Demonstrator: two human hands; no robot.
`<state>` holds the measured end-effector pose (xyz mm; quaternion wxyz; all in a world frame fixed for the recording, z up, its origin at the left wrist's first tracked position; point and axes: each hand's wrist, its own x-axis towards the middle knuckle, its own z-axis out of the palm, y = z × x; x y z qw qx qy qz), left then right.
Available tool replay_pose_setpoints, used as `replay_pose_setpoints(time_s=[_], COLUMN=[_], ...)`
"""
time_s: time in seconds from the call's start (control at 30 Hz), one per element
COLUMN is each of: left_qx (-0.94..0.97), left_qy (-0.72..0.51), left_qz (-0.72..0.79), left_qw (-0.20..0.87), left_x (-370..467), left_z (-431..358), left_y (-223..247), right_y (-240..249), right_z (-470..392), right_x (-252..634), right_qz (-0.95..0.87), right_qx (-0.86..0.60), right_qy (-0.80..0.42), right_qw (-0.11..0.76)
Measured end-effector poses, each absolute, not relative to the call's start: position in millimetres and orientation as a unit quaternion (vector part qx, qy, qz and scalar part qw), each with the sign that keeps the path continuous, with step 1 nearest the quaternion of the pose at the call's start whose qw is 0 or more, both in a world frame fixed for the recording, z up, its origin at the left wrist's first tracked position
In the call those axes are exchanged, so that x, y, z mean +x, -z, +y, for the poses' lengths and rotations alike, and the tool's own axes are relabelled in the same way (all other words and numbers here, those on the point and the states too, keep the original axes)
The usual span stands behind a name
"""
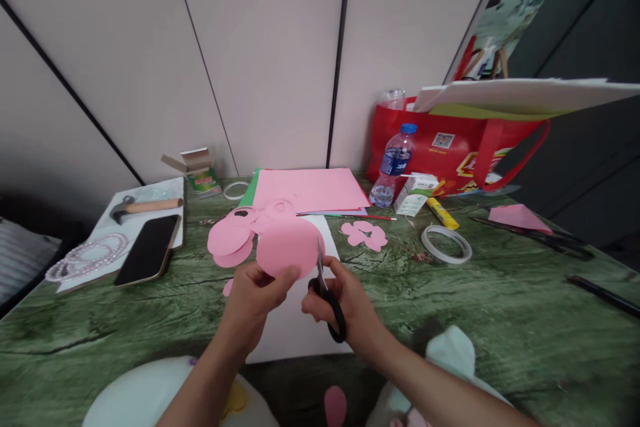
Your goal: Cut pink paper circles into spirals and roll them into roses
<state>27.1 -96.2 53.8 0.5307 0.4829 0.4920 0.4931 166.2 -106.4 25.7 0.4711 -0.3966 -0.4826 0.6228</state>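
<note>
Pinching the pink paper disc [286, 243] at its near edge, the left hand [257, 293] has its thumb on the upper face, while the right hand [346, 303] grips the scissors [321, 273] by their black handles. The disc is held in front of the person, above the white sheet [295, 327], directly left of the blades. What matters most, I judge, is how the blades meet its right edge: their long axis points away from the person, tips leaning slightly left, roughly along that rim — whether they stand apart or together I cannot tell. The right hand is nearer that edge; the left sits at the lower side, its thumb well apart from the tips. Room looks tighter leftward, where the stacked pink rounds [230, 240] lie near the disc's left edge. To the right — short of the pink petal cutouts [357, 233] and the tape roll [467, 252] — the green table [425, 300] leaves open space.
</note>
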Motion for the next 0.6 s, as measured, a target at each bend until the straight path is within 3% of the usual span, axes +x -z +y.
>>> replay_pose_setpoints(time_s=[0.37, 0.6], left_qx=[0.485, 0.486], left_qy=[-0.465, -0.462], left_qz=[0.471, 0.524], left_qw=[0.572, 0.524], left_x=[29.5, 29.9], left_z=[-95.2, -96.3], left_y=[-59.4, -56.2], right_y=[-30.9, -22.6], right_z=[-108.4, -106.4], right_x=[165.9, 165.8], right_qz=[-0.494, -0.483], right_qx=[-0.400, -0.359], right_qy=[-0.625, -0.650], right_qw=[0.452, 0.463])
